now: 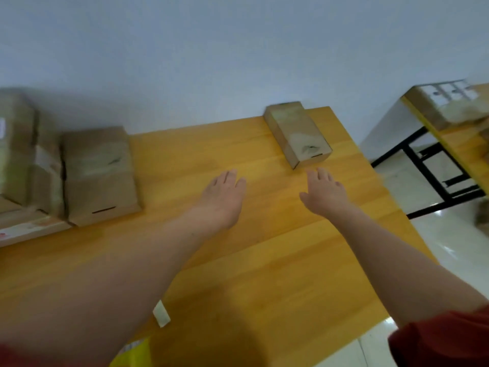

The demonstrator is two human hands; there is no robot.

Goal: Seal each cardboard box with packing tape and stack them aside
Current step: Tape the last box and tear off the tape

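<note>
A small brown cardboard box (298, 134) lies flat near the far right corner of the yellow wooden table (264, 260). My right hand (324, 192) reaches toward it, fingers apart, stopping just short of its near end. My left hand (223, 197) is stretched out over the tabletop to the left of that box, open and holding nothing. A larger brown box (99, 173) sits at the left, beside a blurred stack of boxes (23, 154). No tape roll is visible.
A small white scrap (161, 313) lies on the table by my left forearm, and something yellow (132, 353) shows at the bottom edge. A second table (449, 123) with boxes on a black frame stands to the right, across a gap of pale floor.
</note>
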